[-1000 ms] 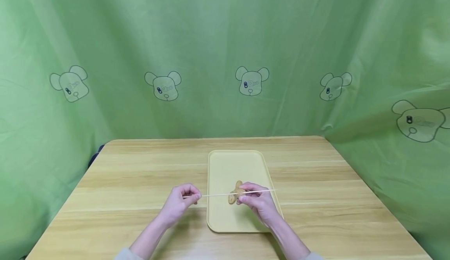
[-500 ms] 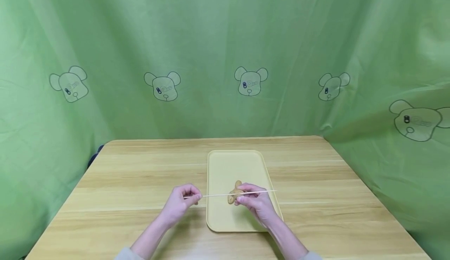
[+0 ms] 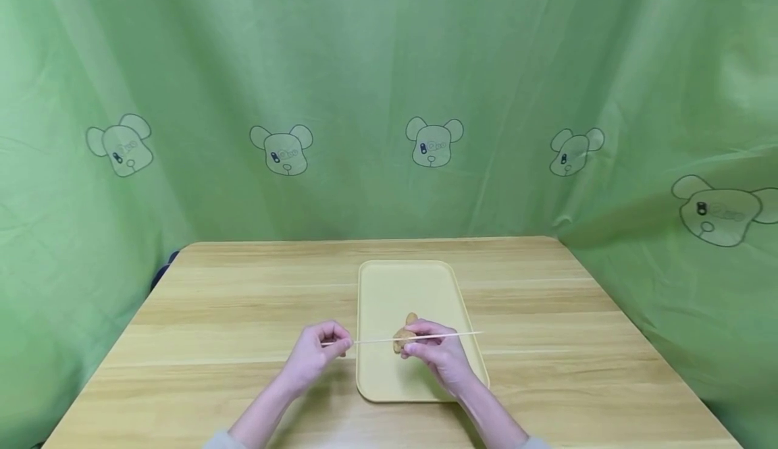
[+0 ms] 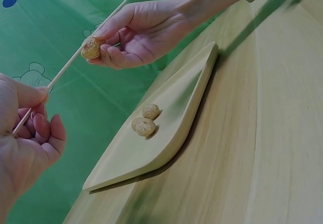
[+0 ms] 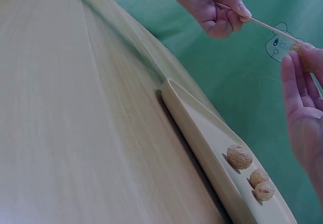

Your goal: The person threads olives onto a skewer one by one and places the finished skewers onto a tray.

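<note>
Thumb and fingertips of my left hand (image 3: 310,358) pinch a thin wooden skewer (image 4: 65,68) near one end. The fingertips of my right hand (image 3: 448,360) hold a small brown, wrinkled ball (image 4: 91,49) against it. In the head view the skewer crosses the ball and its far end sticks out past the right hand; I cannot tell whether it pierces the ball. Both hands are raised, the right one over a pale yellow tray (image 3: 395,287). On that tray sit three similar balls (image 5: 239,157), partly covered by the right hand and held ball in the head view.
The tray lies on a wood-grain table (image 3: 255,287), right of the left hand. Behind and beside the table hangs a green curtain (image 3: 358,192) printed with bear heads. A dark object (image 3: 161,273) shows past the table's left edge.
My right hand and the ball have shifted slightly left and toward me. The skewer's far end now sits a little further right, and my left hand has moved slightly right.
</note>
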